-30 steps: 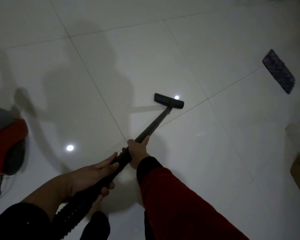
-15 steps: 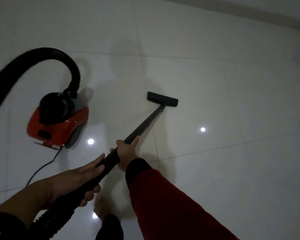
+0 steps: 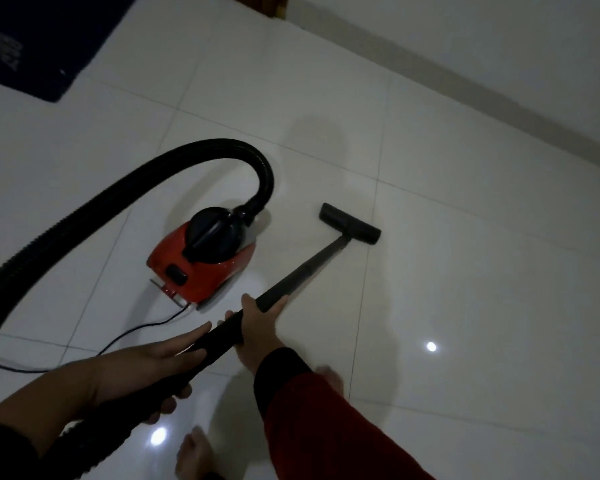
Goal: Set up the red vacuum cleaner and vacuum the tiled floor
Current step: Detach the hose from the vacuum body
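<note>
Tiled floor [image 3: 465, 271]; red vacuum cleaner [image 3: 201, 268] standing on it, left of the floor nozzle [image 3: 350, 228]. Black wand [image 3: 291, 278] clasped by 2 hands: left hand [image 3: 146, 372] lower, right hand [image 3: 257, 327] higher.

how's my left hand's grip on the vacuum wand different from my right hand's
The left hand grips the wand low, near the ribbed hose, forearm bare. The right hand grips higher, toward the floor head, in a red sleeve. Both wrap the same wand.
</note>
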